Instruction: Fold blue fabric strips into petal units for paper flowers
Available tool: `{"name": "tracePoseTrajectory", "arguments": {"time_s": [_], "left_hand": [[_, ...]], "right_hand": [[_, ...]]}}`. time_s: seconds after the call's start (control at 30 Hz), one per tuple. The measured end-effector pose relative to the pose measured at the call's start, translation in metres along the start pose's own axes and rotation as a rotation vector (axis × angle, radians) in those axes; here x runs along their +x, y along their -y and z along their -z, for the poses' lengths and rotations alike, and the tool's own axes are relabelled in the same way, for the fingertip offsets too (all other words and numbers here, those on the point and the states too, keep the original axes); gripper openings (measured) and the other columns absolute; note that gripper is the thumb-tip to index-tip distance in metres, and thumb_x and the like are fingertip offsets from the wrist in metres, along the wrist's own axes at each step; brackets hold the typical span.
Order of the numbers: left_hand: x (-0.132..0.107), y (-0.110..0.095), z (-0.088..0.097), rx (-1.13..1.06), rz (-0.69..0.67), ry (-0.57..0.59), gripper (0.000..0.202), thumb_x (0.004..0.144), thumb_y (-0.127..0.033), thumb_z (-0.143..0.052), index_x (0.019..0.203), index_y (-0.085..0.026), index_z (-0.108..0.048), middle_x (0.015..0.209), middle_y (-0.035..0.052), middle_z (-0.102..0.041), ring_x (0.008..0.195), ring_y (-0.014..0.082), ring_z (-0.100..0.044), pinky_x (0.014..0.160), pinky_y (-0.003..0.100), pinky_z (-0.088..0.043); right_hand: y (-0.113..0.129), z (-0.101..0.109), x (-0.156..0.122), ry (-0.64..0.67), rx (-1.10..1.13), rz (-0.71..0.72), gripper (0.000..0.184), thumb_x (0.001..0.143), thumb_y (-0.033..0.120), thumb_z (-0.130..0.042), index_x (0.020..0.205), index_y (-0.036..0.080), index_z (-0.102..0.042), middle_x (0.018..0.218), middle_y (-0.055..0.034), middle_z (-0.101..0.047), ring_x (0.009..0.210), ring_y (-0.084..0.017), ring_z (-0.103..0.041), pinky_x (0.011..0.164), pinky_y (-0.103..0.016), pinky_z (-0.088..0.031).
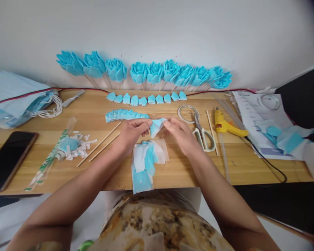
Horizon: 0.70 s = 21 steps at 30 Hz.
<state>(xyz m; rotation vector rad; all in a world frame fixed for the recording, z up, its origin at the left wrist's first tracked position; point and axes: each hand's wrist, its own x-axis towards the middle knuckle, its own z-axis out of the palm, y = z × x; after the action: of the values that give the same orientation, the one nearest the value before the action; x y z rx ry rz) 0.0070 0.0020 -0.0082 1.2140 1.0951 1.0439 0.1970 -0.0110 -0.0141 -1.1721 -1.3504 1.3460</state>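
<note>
Both hands meet over the middle of the wooden table. My left hand and my right hand each pinch one side of a small folded blue petal piece. Just below them lies a loose pile of blue and white fabric squares that hangs over the table's front edge. Behind the hands, a row of overlapping folded blue petals lies flat, with a second spaced row of petals farther back. Several finished blue flowers on sticks lean against the wall.
Scissors, a tape roll and a yellow glue gun with its black cord lie to the right. Two wooden sticks, white scraps and a phone lie left. Face masks are stacked at far left.
</note>
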Motion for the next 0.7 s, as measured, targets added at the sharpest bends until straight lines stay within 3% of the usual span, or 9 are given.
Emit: {"name": "tracePoseTrajectory", "arguments": {"time_s": [0.1,0.27,0.7], "left_hand": [[-0.0011,-0.0005,-0.0007,0.040,-0.028,-0.015,0.024,0.076,-0.040,-0.073,0.065,-0.019,-0.072,0.059,-0.0012,-0.059,0.060,0.0113,-0.049,0.060,0.026,-0.042],[-0.0010,0.0034,-0.0017,0.083,-0.079,-0.011,0.022,0.078,-0.038,-0.072,0.067,-0.019,-0.073,0.061,-0.0017,-0.058,0.060,0.0108,-0.048,0.059,0.025,-0.040],[-0.0013,0.0039,-0.0028,0.106,-0.036,-0.005,0.029,0.082,-0.044,-0.068,0.068,-0.018,-0.068,0.058,-0.0019,-0.054,0.059,0.0117,-0.046,0.059,0.026,-0.037]], "right_hand": [[0.0024,-0.0031,-0.0010,0.029,-0.025,-0.041,0.030,0.087,0.050,-0.067,0.085,0.020,-0.067,0.084,-0.0018,-0.066,0.083,-0.017,-0.061,0.070,-0.029,-0.050],[0.0032,-0.0044,-0.0007,0.011,-0.024,-0.072,0.028,0.079,0.045,-0.073,0.074,0.020,-0.062,0.071,0.0022,-0.056,0.069,-0.013,-0.051,0.063,-0.028,-0.045],[-0.0015,-0.0041,-0.0010,0.002,-0.127,0.028,0.019,0.083,0.036,-0.069,0.076,0.019,-0.061,0.070,0.0038,-0.054,0.068,-0.012,-0.048,0.064,-0.027,-0.037]]}}
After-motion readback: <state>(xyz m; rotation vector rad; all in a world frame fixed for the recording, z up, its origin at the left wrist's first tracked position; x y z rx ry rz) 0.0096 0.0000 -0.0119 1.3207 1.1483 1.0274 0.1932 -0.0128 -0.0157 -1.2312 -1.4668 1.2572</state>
